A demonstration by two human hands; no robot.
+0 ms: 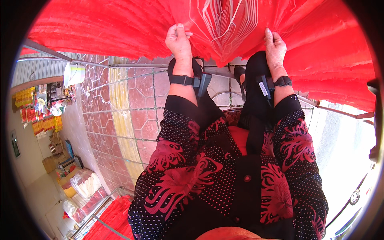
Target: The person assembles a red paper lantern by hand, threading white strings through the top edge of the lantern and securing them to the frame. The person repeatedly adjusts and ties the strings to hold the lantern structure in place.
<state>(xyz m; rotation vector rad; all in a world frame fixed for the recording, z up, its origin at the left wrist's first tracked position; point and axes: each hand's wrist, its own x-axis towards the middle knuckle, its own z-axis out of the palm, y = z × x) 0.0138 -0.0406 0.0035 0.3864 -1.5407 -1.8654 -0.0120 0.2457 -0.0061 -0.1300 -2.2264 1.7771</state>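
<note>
A large red mesh fabric (112, 28) spreads across the top of the view, with a bundle of white threads (228, 22) hanging in its middle. My left hand (179, 40) grips the fabric's lower edge left of the threads. My right hand (275, 47) pinches the same edge to the right. Both wrists carry black straps with small devices. My sleeves are black with red flower patterns and white dots.
Below lies a pavement of reddish tiles (140, 116) with a yellow strip (122, 120). A metal rail (120, 64) crosses behind my hands. At the left are a white bucket (74, 74), stacked goods and bags (86, 184). More red fabric (112, 220) lies at lower left.
</note>
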